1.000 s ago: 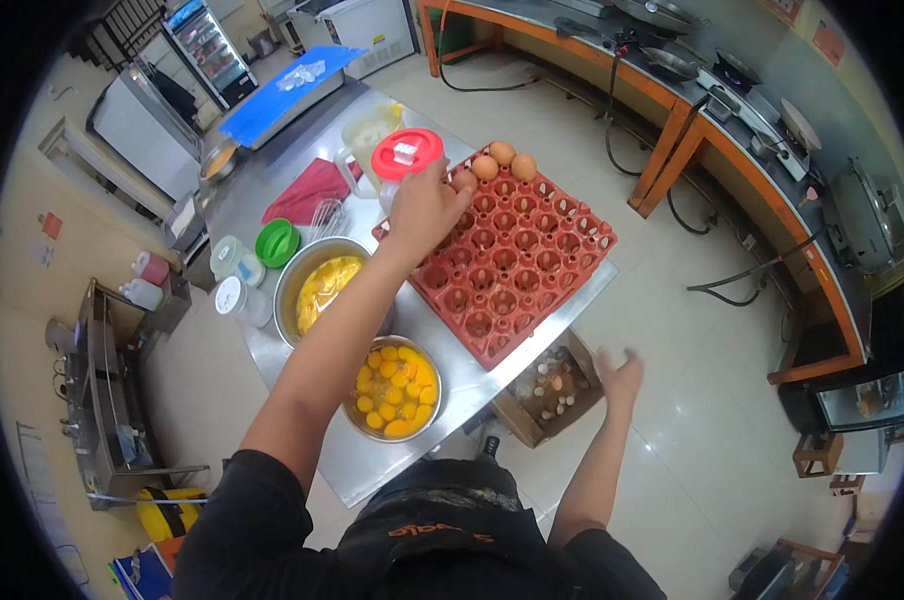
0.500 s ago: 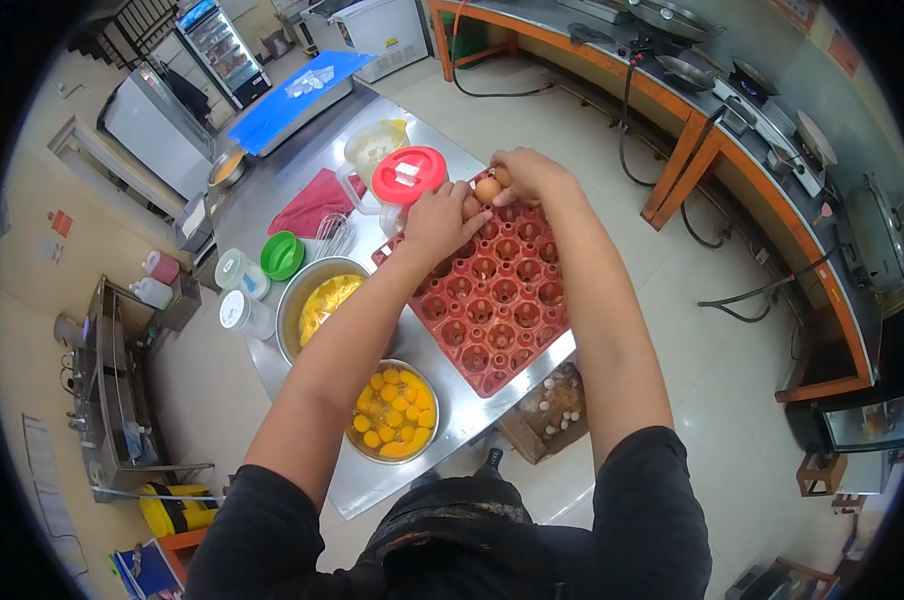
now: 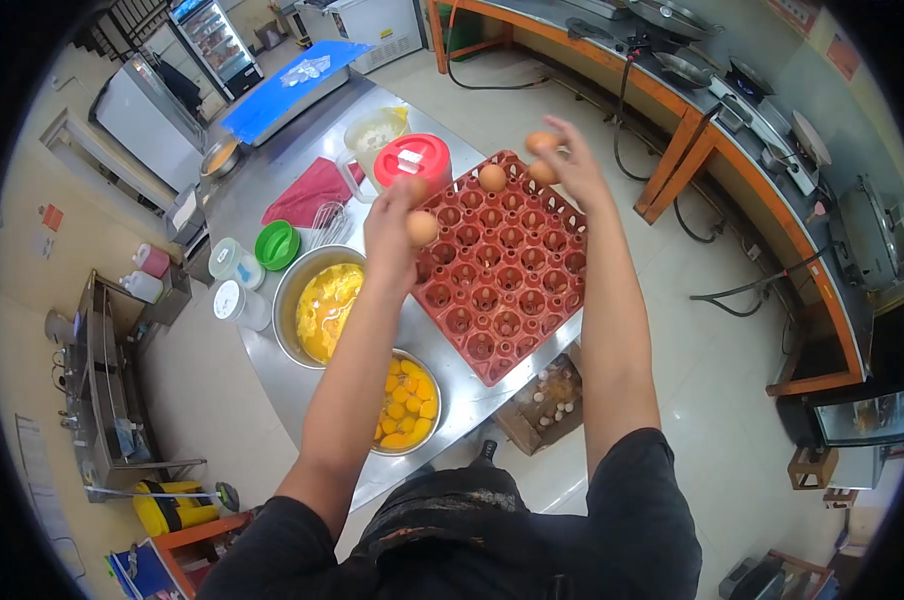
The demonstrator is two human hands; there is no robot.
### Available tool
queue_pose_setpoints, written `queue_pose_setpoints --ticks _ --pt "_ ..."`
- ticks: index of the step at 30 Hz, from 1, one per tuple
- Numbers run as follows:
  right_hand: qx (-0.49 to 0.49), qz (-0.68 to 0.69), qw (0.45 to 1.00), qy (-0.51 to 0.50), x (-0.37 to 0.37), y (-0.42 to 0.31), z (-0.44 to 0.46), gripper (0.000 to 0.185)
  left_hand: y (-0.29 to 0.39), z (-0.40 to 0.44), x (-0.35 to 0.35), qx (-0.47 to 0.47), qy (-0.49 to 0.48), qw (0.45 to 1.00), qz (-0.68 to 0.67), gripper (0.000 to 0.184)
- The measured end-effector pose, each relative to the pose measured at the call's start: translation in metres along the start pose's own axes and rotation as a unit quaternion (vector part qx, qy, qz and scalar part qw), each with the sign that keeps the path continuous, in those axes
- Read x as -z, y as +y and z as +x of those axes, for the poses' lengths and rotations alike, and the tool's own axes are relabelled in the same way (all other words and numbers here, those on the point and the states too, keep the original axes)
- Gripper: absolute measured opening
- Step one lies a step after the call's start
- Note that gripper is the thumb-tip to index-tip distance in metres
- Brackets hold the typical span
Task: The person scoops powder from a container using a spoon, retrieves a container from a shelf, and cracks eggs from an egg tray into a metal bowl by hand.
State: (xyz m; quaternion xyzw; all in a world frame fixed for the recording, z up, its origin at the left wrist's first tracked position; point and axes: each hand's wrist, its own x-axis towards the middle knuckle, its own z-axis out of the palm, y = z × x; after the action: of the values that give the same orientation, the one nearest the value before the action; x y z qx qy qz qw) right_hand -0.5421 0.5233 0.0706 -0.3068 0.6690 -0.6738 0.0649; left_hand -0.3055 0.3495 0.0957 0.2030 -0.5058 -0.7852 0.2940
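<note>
My left hand (image 3: 389, 235) is closed round two brown eggs, the nearer egg (image 3: 422, 229) showing clearly at its fingers, over the left edge of a red plastic egg tray (image 3: 507, 298). My right hand (image 3: 575, 168) grips two more eggs, one egg (image 3: 542, 143) above the other, off the tray's far right corner. A single egg (image 3: 492, 178) sits in the tray's far row; the other visible cups hold none. Left of the tray, a large metal bowl (image 3: 284, 318) contains cracked eggs, and a smaller metal bowl (image 3: 436, 412) contains many yolks, partly behind my left forearm.
A red-lidded pitcher (image 3: 412, 160), a whisk (image 3: 329, 222), a red cloth (image 3: 307, 192), a green lid (image 3: 277, 245) and white-lidded jars (image 3: 240, 306) stand or lie on the steel table (image 3: 317, 415). Below its right edge is a box (image 3: 532, 428) with eggshells.
Both hands have lifted eggs from the far end of the tray and moved apart, my left hand leftward, my right hand up and to the right. One egg stays in the tray.
</note>
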Motion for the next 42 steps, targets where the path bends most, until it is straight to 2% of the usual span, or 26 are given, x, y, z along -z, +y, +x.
queue_pose_setpoints --ticks 1,2,3,4,6,7,11,15,17,18,19,22,23,25,26,27,30,31,34,35,37,38,40,41,42 --pt "-0.017 0.095 0.994 0.047 0.006 -0.002 -0.008 0.045 0.01 -0.014 0.012 0.072 -0.02 0.992 -0.099 0.037" --pt "-0.025 0.233 0.971 0.041 0.018 -0.004 -0.02 0.043 0.02 -0.026 0.027 0.145 -0.039 0.969 -0.196 0.036" --pt "-0.033 0.366 0.929 0.037 0.033 -0.006 -0.037 0.041 0.029 -0.037 0.042 0.218 -0.057 0.93 -0.29 0.035" --pt "-0.045 0.492 0.869 0.036 0.045 -0.005 -0.06 0.04 0.037 -0.052 0.053 0.253 -0.034 0.908 -0.331 0.035" --pt "-0.057 0.554 0.828 0.067 0.062 -0.004 -0.114 0.036 0.048 -0.079 0.077 0.323 0.016 0.853 -0.409 0.035" --pt "-0.06 0.583 0.806 0.082 0.067 -0.005 -0.142 0.034 0.047 -0.091 0.097 0.342 -0.001 0.834 -0.433 0.035" --pt "-0.154 0.405 0.867 0.248 0.053 0.001 -0.265 0.026 0.04 -0.142 0.159 0.39 -0.047 0.769 -0.504 0.038" --pt "-0.387 0.329 0.827 0.242 -0.002 0.021 -0.347 0.045 0.027 -0.182 0.193 0.4 -0.081 0.753 -0.516 0.047" --pt "-0.394 0.387 0.805 0.215 -0.021 0.041 -0.37 0.048 0.02 -0.2 0.2 0.384 -0.059 0.761 -0.52 0.046" --pt "-0.397 0.417 0.793 0.2 -0.03 0.051 -0.379 0.049 0.018 -0.207 0.203 0.369 -0.051 0.765 -0.526 0.044" --pt "-0.393 0.419 0.789 0.218 -0.032 0.06 -0.383 0.042 0.015 -0.213 0.205 0.354 -0.044 0.769 -0.531 0.043" --pt "-0.343 0.237 0.871 0.261 -0.045 0.046 -0.375 0.033 0.014 -0.222 0.207 0.338 -0.042 0.774 -0.535 0.041" --pt "-0.248 0.184 0.895 0.322 -0.052 0.071 -0.374 0.029 0.013 -0.223 0.205 0.336 -0.045 0.775 -0.534 0.041" --pt "-0.196 -0.053 0.948 0.246 -0.043 0.074 -0.37 0.035 0.014 -0.224 0.203 0.34 -0.054 0.785 -0.516 0.038" --pt "-0.165 -0.171 0.95 0.202 -0.04 0.075 -0.37 0.039 0.015 -0.225 0.201 0.342 -0.058 0.79 -0.506 0.038" --pt "-0.132 -0.24 0.943 0.188 -0.042 0.081 -0.37 0.042 0.017 -0.226 0.199 0.34 -0.063 0.791 -0.504 0.037" --pt "-0.136 -0.388 0.904 0.119 -0.046 0.102 -0.366 0.042 0.015 -0.228 0.192 0.339 -0.078 0.792 -0.502 0.032" --pt "-0.172 -0.355 0.913 0.105 -0.045 0.107 -0.367 0.041 0.014 -0.229 0.191 0.34 -0.081 0.79 -0.503 0.03" --pt "-0.133 -0.203 0.956 0.163 -0.045 0.125 -0.373 0.041 0.011 -0.228 0.191 0.336 -0.093 0.788 -0.507 0.023" --pt "-0.201 -0.069 0.962 0.17 -0.047 0.119 -0.376 0.045 0.009 -0.229 0.192 0.335 -0.096 0.787 -0.509 0.021" --pt "-0.326 0.199 0.908 0.173 -0.053 0.077 -0.381 0.052 0.002 -0.229 0.194 0.328 -0.134 0.788 -0.503 0.022" --pt "-0.352 0.275 0.881 0.154 -0.06 0.05 -0.383 0.053 -0.001 -0.229 0.195 0.324 -0.153 0.788 -0.5 0.023" --pt "-0.395 0.422 0.808 0.111 -0.08 -0.005 -0.387 0.055 -0.001 -0.225 0.198 0.314 -0.204 0.846 -0.379 0.02" --pt "-0.392 0.477 0.785 0.053 -0.087 -0.018 -0.392 0.056 -0.001 -0.223 0.2 0.306 -0.226 0.87 -0.314 0.018" --pt "-0.387 0.529 0.756 -0.006 -0.094 -0.029 -0.398 0.057 -0.005 -0.219 0.2 0.23 -0.259 0.928 -0.137 0.02"
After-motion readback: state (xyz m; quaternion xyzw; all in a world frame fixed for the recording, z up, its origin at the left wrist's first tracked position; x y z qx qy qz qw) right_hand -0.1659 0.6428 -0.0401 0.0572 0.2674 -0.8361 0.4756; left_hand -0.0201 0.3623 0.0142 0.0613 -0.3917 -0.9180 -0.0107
